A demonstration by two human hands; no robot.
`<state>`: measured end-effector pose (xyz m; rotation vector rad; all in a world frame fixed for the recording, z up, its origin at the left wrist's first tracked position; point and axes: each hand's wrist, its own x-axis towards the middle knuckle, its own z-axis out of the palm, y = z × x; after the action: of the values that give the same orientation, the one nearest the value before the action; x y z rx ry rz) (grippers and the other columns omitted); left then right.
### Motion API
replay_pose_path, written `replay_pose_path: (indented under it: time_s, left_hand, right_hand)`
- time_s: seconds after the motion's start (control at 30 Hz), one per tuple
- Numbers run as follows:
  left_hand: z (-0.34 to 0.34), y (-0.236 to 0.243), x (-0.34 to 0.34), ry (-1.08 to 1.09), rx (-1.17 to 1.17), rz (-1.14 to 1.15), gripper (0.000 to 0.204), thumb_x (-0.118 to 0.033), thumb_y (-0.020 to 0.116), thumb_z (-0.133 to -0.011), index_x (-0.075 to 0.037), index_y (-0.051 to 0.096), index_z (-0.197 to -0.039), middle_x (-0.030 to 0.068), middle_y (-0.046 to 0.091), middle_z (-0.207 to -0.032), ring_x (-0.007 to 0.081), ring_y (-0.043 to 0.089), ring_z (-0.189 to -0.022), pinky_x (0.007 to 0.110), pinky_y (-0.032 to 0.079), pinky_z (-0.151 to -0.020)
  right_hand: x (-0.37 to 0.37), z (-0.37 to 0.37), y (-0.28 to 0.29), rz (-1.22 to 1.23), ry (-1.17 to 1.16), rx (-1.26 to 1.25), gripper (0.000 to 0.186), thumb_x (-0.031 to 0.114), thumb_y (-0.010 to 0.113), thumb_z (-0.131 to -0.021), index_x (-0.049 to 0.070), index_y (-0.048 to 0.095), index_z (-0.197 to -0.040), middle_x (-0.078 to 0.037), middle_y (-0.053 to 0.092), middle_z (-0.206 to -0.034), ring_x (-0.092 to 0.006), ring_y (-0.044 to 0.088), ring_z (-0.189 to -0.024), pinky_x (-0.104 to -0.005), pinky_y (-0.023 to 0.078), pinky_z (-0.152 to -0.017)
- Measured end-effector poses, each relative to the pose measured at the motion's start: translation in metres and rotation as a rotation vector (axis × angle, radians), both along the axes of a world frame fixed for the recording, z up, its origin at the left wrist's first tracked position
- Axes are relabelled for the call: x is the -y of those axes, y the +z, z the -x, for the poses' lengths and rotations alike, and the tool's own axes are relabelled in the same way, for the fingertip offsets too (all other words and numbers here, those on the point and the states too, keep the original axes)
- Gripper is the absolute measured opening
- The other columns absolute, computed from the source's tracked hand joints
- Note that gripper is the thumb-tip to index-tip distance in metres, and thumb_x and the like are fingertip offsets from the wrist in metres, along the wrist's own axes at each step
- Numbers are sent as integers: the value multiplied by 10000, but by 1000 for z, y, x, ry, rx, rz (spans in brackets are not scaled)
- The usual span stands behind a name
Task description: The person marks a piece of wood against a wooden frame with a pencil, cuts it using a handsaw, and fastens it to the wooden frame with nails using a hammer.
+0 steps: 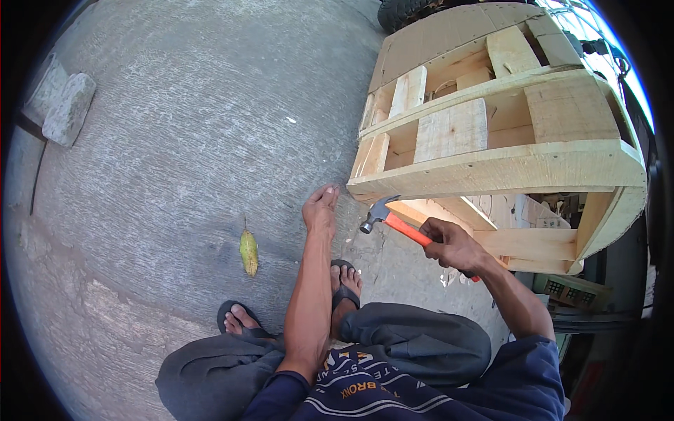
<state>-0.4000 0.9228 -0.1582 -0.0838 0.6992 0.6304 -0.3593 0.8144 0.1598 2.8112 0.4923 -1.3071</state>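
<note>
My right hand (453,243) is wrapped round the orange handle of a claw hammer (407,229). The hammer's dark metal head points left, just below the near edge of a pale wooden crate-like frame (484,168). Close to that frame's lower left corner is my left hand (321,210), its fingertips pinched together. Whatever those fingers hold, if anything, is too small to make out. Slats and gaps show across the frame's upper face, and its near side is partly open.
A yellow-green leaf (248,252) lies on the rough concrete floor (175,140) to the left. Farther left stands a pale stone block (69,109). A dark tyre (407,12) is beyond the frame. My sandalled feet (346,284) are below my hands.
</note>
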Motion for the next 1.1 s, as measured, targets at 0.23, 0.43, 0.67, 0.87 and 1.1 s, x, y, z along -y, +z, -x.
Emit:
replay_pose_path:
  time_s: [0.23, 0.43, 0.67, 0.87, 1.1]
  left_hand:
    - [-1, -3, -4, -233, 15, -27, 293, 57, 653, -930, 207, 541, -1155, 249, 629, -1134, 349, 672, -1091, 339, 589, -968]
    - [-9, 4, -11, -132, 79, 205, 210, -117, 658, -990, 55, 587, -1087, 142, 651, -1018, 235, 686, -869, 331, 612, -859]
    - [-8, 0, -11, -193, 56, 33, 185, -146, 617, -1019, 8, 597, -1119, 89, 654, -954, 184, 666, -837, 313, 579, -785]
    - [-14, -6, -15, -187, 67, -201, 221, -122, 607, -1018, 13, 596, -1192, 92, 691, -982, 161, 675, -903, 309, 560, -803]
    - [-36, 20, 6, -1, -12, -183, 169, -49, 631, -982, 6, 592, -1138, 145, 715, -1130, 164, 668, -1042, 293, 485, -973]
  right_hand:
    - [-56, -7, 4, -110, 41, 26, 331, 127, 624, -840, -28, 591, -1131, -116, 669, -982, -165, 605, -869, -334, 497, -775]
    - [-85, -16, 6, -124, 223, 185, 336, 124, 614, -830, -45, 609, -1120, -153, 667, -965, -205, 625, -890, -356, 495, -821]
    - [-112, -8, 5, -102, 191, 157, 306, 102, 599, -815, 18, 599, -1109, -21, 572, -813, -81, 474, -669, -269, 414, -568]
    - [-129, -8, -11, -93, 318, 200, 364, 140, 595, -829, -26, 589, -1152, -130, 636, -914, -220, 592, -828, -378, 481, -746]
    - [-165, -1, -23, 103, 957, 458, 260, 134, 596, -919, -3, 558, -1136, -211, 668, -839, -363, 678, -751, -485, 535, -688]
